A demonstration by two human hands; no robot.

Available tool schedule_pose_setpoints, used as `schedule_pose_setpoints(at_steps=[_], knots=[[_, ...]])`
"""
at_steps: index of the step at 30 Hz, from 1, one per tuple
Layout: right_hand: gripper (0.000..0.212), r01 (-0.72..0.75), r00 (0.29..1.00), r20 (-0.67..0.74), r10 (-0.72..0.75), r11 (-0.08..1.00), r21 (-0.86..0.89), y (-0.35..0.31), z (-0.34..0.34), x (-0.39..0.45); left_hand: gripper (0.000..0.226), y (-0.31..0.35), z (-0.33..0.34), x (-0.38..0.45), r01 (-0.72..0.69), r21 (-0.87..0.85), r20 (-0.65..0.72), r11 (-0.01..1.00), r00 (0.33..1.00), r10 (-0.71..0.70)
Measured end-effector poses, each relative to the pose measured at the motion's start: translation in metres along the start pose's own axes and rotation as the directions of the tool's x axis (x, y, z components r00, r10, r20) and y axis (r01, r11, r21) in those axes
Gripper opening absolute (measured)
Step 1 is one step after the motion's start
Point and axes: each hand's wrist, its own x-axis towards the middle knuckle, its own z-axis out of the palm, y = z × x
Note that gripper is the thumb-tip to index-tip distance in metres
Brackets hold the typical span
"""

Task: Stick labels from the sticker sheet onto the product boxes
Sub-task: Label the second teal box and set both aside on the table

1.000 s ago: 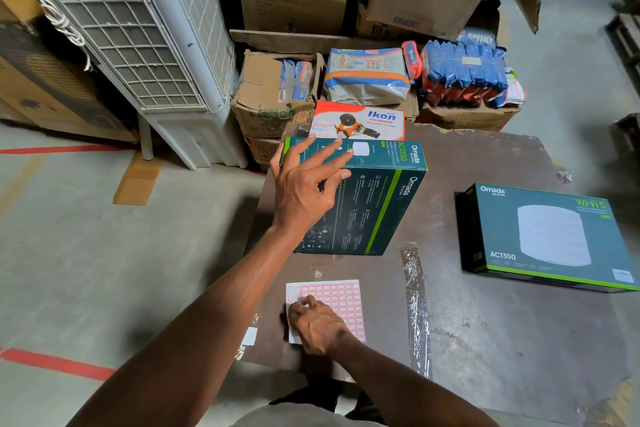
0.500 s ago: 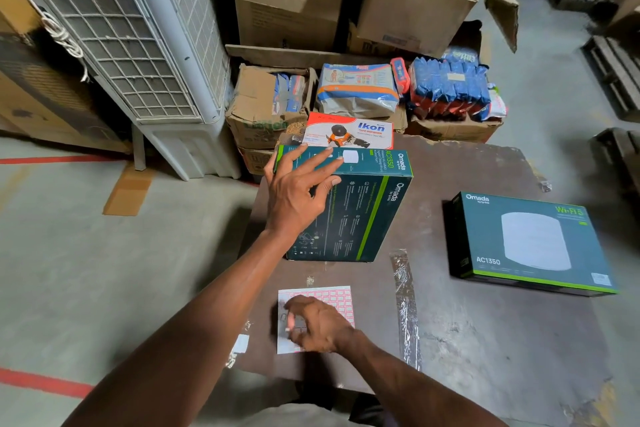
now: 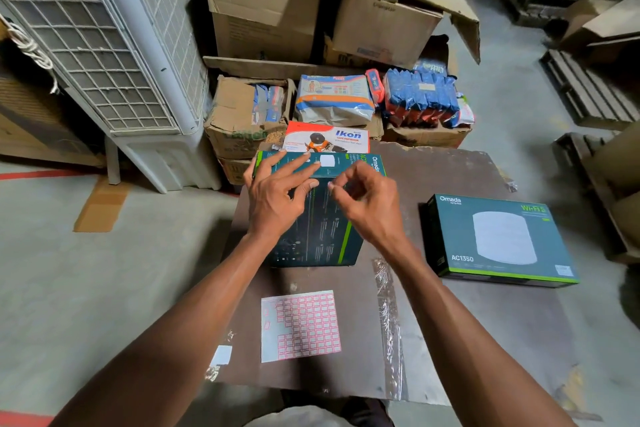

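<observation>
- Upright box [image 3: 322, 218]: centre of table [image 3: 450, 340], steadied by left hand [image 3: 277, 198], fingers flat on its top edge.
- Right hand [image 3: 367, 198]: fingertips pinched, likely on a label; too small to confirm.
- Sticker sheet [image 3: 300, 325]: flat, nearer the person.
- Advice: keep box braced; lay label square, press flat.

You see two dark teal cardboard boxes [image 3: 322, 218] [image 3: 498, 239] edged green, and a white sheet gridded with pink-bordered stickers [image 3: 301, 326].
</observation>
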Motion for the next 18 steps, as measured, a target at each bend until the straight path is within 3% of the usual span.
schedule_pose_setpoints(at_steps=[4, 9, 18], knots=[[0.035, -0.045, 0.999, -0.013, 0.044, 0.999, -0.022, -0.004, -0.006, 0.017, 0.034, 0.001, -0.001, -0.002, 0.005, -0.002, -0.003, 1.0, 1.0, -0.005], [0.019, 0.112, 0.99, 0.118, -0.075, 0.932, -0.346, -0.001, -0.001, 0.03, 0.033, 0.001, -0.002, -0.004, -0.003, -0.012, -0.011, 1.0, 1.0, 0.003], [0.036, 0.198, 0.979, 0.148, -0.141, 0.837, -0.511, -0.011, 0.014, 0.027, 0.033, 0.003, -0.005, -0.003, -0.03, -0.016, -0.035, 0.999, 0.999, 0.03]])
